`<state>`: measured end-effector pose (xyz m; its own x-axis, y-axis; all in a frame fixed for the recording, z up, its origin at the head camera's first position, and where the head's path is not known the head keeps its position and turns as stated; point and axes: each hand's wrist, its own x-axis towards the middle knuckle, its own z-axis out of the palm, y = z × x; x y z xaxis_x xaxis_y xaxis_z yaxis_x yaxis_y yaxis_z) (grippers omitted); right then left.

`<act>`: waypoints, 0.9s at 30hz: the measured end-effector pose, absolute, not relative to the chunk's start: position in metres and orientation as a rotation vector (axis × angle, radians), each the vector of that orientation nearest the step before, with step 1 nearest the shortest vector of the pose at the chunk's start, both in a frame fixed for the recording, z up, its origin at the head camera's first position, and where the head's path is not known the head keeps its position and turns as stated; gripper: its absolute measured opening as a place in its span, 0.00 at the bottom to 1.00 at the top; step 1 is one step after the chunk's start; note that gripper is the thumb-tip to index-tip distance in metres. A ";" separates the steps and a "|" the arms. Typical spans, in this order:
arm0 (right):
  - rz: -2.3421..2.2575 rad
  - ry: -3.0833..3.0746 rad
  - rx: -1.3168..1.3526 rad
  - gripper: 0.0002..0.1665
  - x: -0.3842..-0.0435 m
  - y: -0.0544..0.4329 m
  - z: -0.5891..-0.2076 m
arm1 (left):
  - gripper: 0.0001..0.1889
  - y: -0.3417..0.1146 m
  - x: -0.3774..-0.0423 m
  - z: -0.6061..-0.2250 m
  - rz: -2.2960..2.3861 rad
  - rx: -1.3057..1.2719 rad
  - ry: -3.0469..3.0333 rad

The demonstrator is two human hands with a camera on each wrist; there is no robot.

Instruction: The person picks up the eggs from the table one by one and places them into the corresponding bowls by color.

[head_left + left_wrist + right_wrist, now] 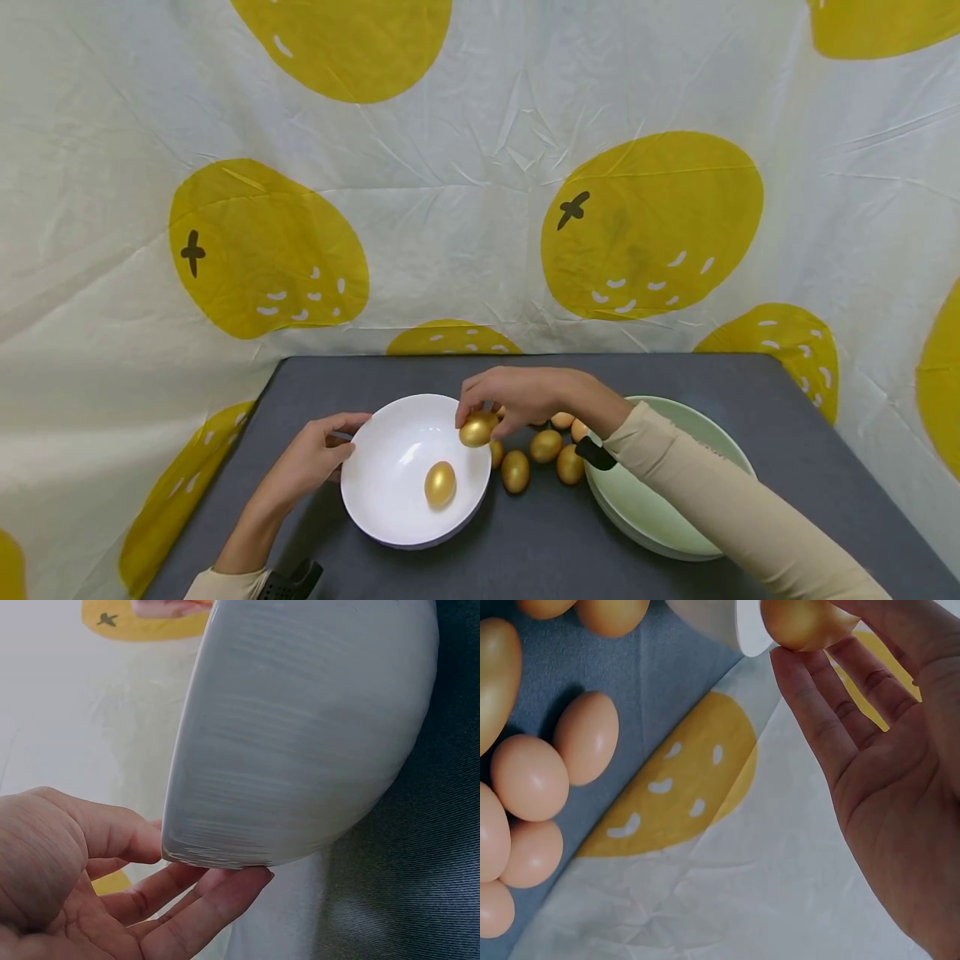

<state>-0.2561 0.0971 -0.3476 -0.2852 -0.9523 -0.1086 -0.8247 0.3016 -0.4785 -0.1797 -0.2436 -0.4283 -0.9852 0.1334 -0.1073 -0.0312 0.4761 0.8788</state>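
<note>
A white bowl (386,467) stands on the table with one golden egg (439,485) lying inside it. My left hand (309,458) grips the bowl's left side; in the left wrist view the thumb (124,834) is at the rim and the fingers are against the outer wall (300,735). Over the right rim, my right hand (517,393) pinches another golden egg (476,431) between thumb and fingertips. The right wrist view shows this held egg (802,624) close to the white rim (751,630).
Between the bowls lie several golden eggs (515,472). Behind them several plain brown eggs (529,778) sit grouped, partly hidden by my right hand in the head view. A pale green bowl (645,508) stands at the right under my forearm. A patterned cloth (450,250) hangs behind the dark table (540,542).
</note>
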 end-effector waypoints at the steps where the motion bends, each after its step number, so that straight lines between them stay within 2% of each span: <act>1: -0.469 2.199 -1.593 0.25 -0.256 0.096 -0.348 | 0.23 -0.244 -0.180 -0.428 1.526 0.092 2.557; 16: -0.456 2.118 -1.684 0.22 -0.251 0.079 -0.354 | 0.23 -0.244 -0.181 -0.428 1.513 0.076 2.560; 27: -0.439 2.085 -1.649 0.23 -0.249 0.068 -0.358 | 0.23 -0.243 -0.179 -0.427 1.495 0.057 2.570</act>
<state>-0.2487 0.0682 -0.3581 -0.1894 -0.9711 -0.1451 -0.8299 0.2373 -0.5049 -0.1795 -0.2425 -0.4269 -0.9852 0.1170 -0.1255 -0.0512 0.4974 0.8660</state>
